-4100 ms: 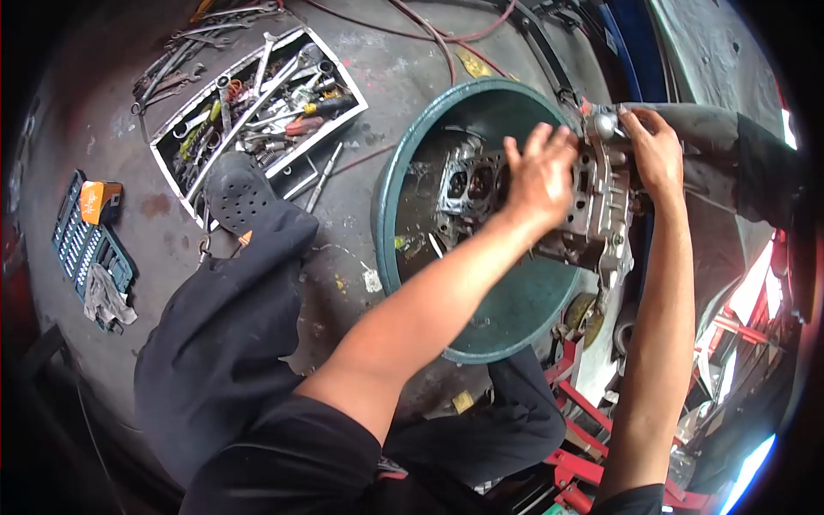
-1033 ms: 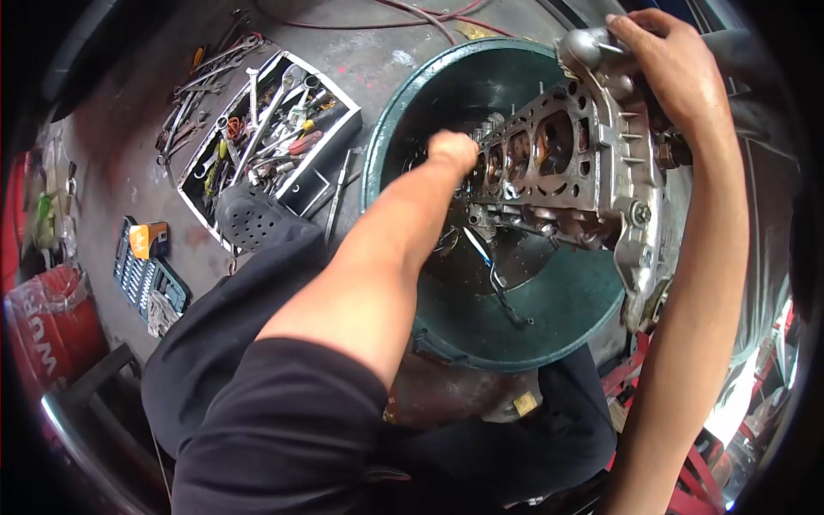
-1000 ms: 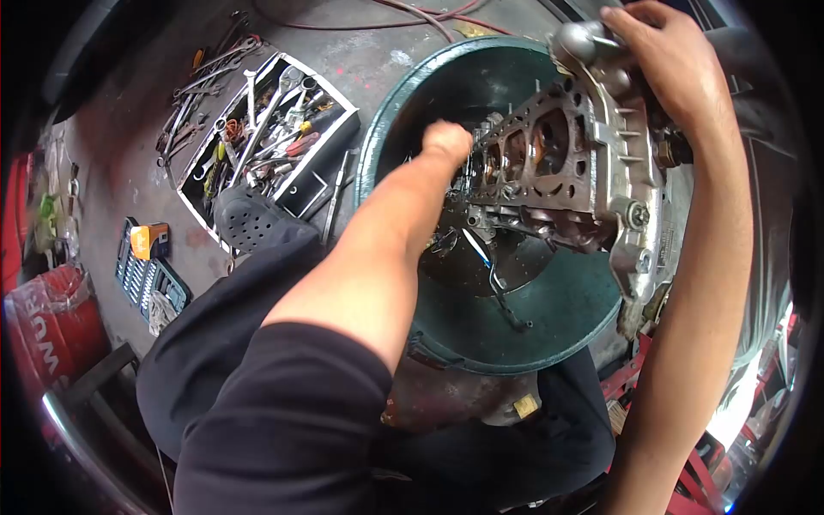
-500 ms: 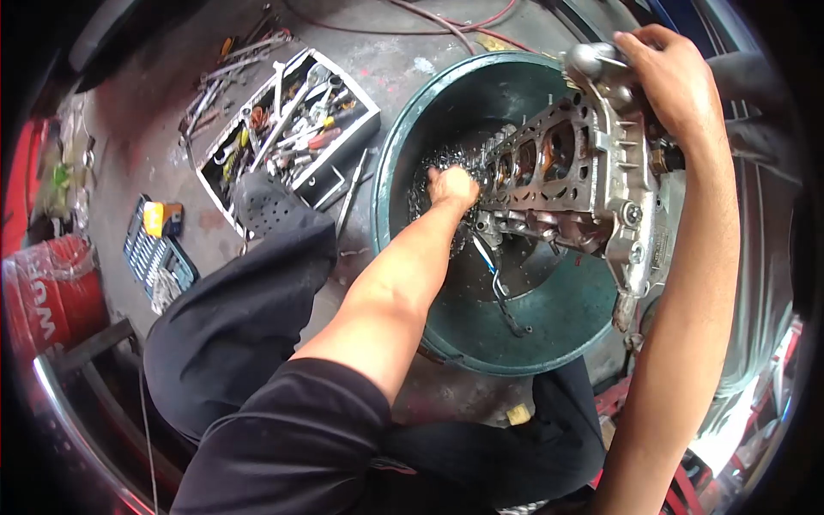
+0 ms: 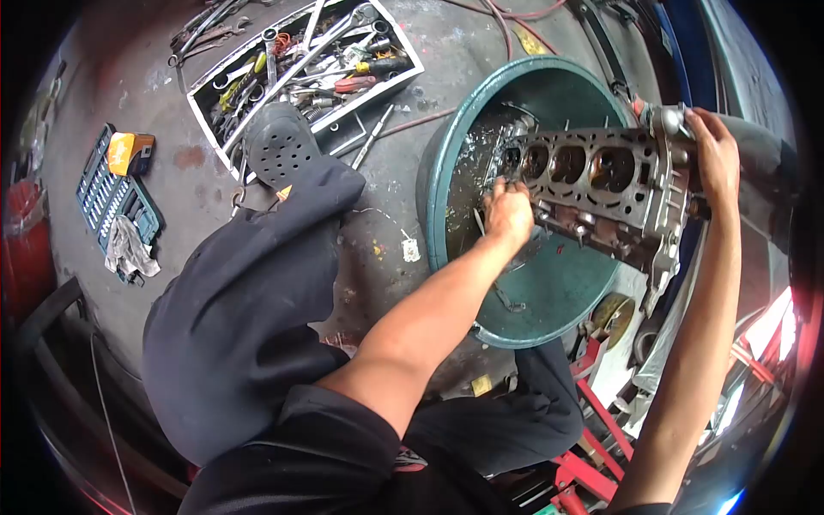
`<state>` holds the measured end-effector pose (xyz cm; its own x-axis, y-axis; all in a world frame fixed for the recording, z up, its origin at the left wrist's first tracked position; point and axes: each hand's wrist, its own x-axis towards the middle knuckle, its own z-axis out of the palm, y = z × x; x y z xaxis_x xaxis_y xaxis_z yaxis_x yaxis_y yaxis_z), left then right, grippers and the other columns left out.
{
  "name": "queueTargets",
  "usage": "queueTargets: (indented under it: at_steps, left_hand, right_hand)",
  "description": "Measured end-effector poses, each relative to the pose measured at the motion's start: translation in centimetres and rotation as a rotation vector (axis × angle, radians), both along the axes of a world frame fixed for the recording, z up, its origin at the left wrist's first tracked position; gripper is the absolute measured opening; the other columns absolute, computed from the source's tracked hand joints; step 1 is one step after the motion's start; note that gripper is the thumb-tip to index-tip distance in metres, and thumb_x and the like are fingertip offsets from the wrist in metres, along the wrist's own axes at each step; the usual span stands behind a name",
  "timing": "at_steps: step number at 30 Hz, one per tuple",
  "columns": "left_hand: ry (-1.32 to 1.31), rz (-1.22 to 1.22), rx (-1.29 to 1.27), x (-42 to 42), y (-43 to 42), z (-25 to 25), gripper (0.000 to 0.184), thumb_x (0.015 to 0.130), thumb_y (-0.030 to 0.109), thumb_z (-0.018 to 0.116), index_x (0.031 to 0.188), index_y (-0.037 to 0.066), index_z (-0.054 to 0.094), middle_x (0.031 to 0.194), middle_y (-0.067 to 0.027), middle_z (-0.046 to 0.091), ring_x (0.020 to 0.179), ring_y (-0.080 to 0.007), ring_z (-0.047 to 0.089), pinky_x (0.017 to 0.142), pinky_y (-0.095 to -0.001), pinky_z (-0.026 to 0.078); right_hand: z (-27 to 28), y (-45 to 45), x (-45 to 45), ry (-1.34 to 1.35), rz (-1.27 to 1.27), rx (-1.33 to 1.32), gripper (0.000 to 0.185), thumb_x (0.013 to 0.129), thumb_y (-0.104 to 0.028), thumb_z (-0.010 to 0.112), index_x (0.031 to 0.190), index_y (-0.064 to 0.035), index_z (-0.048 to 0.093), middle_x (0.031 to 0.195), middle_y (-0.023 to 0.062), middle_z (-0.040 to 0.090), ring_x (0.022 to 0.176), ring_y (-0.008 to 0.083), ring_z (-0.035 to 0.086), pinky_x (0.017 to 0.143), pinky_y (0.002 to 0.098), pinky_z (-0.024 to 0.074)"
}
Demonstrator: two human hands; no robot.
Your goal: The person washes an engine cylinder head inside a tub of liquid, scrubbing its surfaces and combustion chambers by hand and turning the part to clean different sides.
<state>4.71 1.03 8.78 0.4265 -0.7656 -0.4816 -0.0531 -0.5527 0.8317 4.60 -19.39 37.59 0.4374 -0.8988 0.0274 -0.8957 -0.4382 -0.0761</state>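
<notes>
A metal engine block (image 5: 601, 225) with several round bores leans in a big green tub (image 5: 436, 223), its right end sticking out over the rim. My right hand (image 5: 719, 163) is closed on the upper corner of that raised end, beside a rounded metal fitting (image 5: 671, 118). Down in the tub, my left hand (image 5: 510, 215) has its fingers curled against the block's lower end. A thin pale strip (image 5: 479, 221) shows beside the left hand; what it is I cannot make out. Dark, bubbly liquid (image 5: 468, 163) lies at the tub's bottom. A small dark part (image 5: 510, 299) rests below my left wrist.
An open toolbox (image 5: 414, 70) full of wrenches and pliers sits left of the tub, by my shoe (image 5: 279, 146). Farther left lie a socket set (image 5: 94, 184), a yellow-orange box (image 5: 131, 154) and a grey rag (image 5: 129, 249). Red metal framing (image 5: 592, 403) stands at the lower right.
The view has shifted, so the toolbox and tub sit differently. The block's bored face is now more fully visible. My left hand has gone from the splashing liquid to the block's lower end.
</notes>
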Motion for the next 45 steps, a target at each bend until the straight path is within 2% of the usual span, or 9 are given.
queueTargets:
  at_steps: [3, 7, 11, 20, 23, 29, 35, 41, 45]
  left_hand:
    - [-0.219, 0.13, -0.414, -3.0, 0.8, 1.5, 0.04, 0.09, 0.006, 0.041, 0.126, -0.005, 0.055, 0.133, -0.0224, 0.056, 0.133, -0.0406, 0.043, 0.114, -0.0518, 0.03]
    - [-0.103, -0.213, -0.054, 1.5, -0.3, 1.2, 0.033, 0.088, 0.007, 0.047, 0.115, -0.006, 0.061, 0.121, -0.0287, 0.059, 0.113, -0.0396, 0.057, 0.1, -0.0526, 0.042]
    - [-0.349, 0.116, -0.487, -1.6, 1.1, 5.5, 0.038, 0.084, 0.005, 0.049, 0.118, -0.007, 0.059, 0.126, -0.0249, 0.058, 0.13, -0.0427, 0.044, 0.112, -0.0563, 0.028]
    - [-0.401, 0.046, -0.491, -1.1, 1.6, 6.1, 0.042, 0.095, 0.012, 0.043, 0.13, -0.008, 0.052, 0.139, -0.0245, 0.049, 0.141, -0.0443, 0.028, 0.111, -0.0625, 0.027]
    - [-0.339, -0.135, -0.096, -0.4, -0.3, 0.9, 0.042, 0.096, 0.011, 0.042, 0.134, -0.004, 0.051, 0.145, -0.021, 0.045, 0.144, -0.0422, 0.023, 0.111, -0.0614, 0.026]
    - [-0.32, 0.1, -0.627, -1.6, 1.1, 6.7, 0.05, 0.086, 0.002, 0.047, 0.135, -0.006, 0.048, 0.144, -0.022, 0.045, 0.143, -0.0424, 0.025, 0.116, -0.0613, 0.015]
    - [-0.259, -0.149, -0.103, -1.2, 0.6, 0.9, 0.049, 0.093, 0.009, 0.041, 0.141, -0.004, 0.042, 0.149, -0.0179, 0.041, 0.144, -0.0416, 0.023, 0.114, -0.0636, 0.016]
    - [-0.369, 0.155, -0.548, -3.0, 1.9, 5.2, 0.054, 0.088, 0.001, 0.045, 0.142, -0.004, 0.041, 0.142, -0.0227, 0.048, 0.141, -0.0421, 0.03, 0.115, -0.0609, 0.017]
    - [-0.209, -0.015, -0.235, -1.9, 0.1, 2.7, 0.047, 0.094, 0.009, 0.04, 0.139, -0.005, 0.044, 0.142, -0.0206, 0.048, 0.143, -0.0395, 0.028, 0.117, -0.0582, 0.013]
  right_hand:
    - [-0.5, -0.5, -0.4, -0.001, 0.013, -0.007, 0.051, 0.087, -0.046, 0.061, 0.12, -0.0068, 0.066, 0.109, 0.0154, 0.07, 0.103, 0.0239, 0.065, 0.093, 0.0329, 0.0457]
    - [0.3, 1.0, 0.1, 0.013, -0.018, -0.003, 0.051, 0.087, -0.046, 0.061, 0.119, -0.0069, 0.067, 0.108, 0.0156, 0.07, 0.103, 0.0236, 0.065, 0.094, 0.0327, 0.0455]
    - [-0.2, 0.4, 0.0, -0.014, 0.02, -0.024, 0.052, 0.086, -0.046, 0.061, 0.118, -0.0056, 0.067, 0.108, 0.0167, 0.07, 0.103, 0.0256, 0.065, 0.094, 0.0333, 0.0451]
    - [0.1, 0.8, 0.6, 0.04, -0.017, -0.021, 0.05, 0.089, -0.042, 0.061, 0.12, -0.002, 0.066, 0.112, 0.0141, 0.069, 0.105, 0.0203, 0.064, 0.095, 0.0305, 0.0443]
    - [-0.2, 0.0, -0.2, 0.06, 0.021, -0.117, 0.054, 0.084, -0.052, 0.06, 0.117, -0.0099, 0.068, 0.107, 0.0175, 0.07, 0.103, 0.0272, 0.066, 0.092, 0.0347, 0.0461]
    - [-0.2, -0.5, -0.8, 0.05, 0.024, -0.057, 0.053, 0.085, -0.051, 0.06, 0.119, -0.0109, 0.068, 0.107, 0.0162, 0.07, 0.103, 0.0273, 0.066, 0.093, 0.0347, 0.0459]
    - [0.2, 0.5, 0.1, 0.059, 0.004, -0.04, 0.055, 0.085, -0.052, 0.06, 0.119, -0.0103, 0.067, 0.107, 0.0155, 0.07, 0.102, 0.027, 0.066, 0.093, 0.0342, 0.0458]
    - [0.0, -0.4, -0.3, 0.022, 0.012, -0.003, 0.056, 0.084, -0.051, 0.061, 0.119, -0.0075, 0.067, 0.106, 0.0167, 0.07, 0.103, 0.0247, 0.065, 0.092, 0.0324, 0.0457]
    - [0.1, 0.7, 0.7, 0.055, 0.045, -0.067, 0.057, 0.086, -0.05, 0.06, 0.118, -0.004, 0.066, 0.107, 0.0153, 0.07, 0.103, 0.0231, 0.065, 0.092, 0.0311, 0.0456]
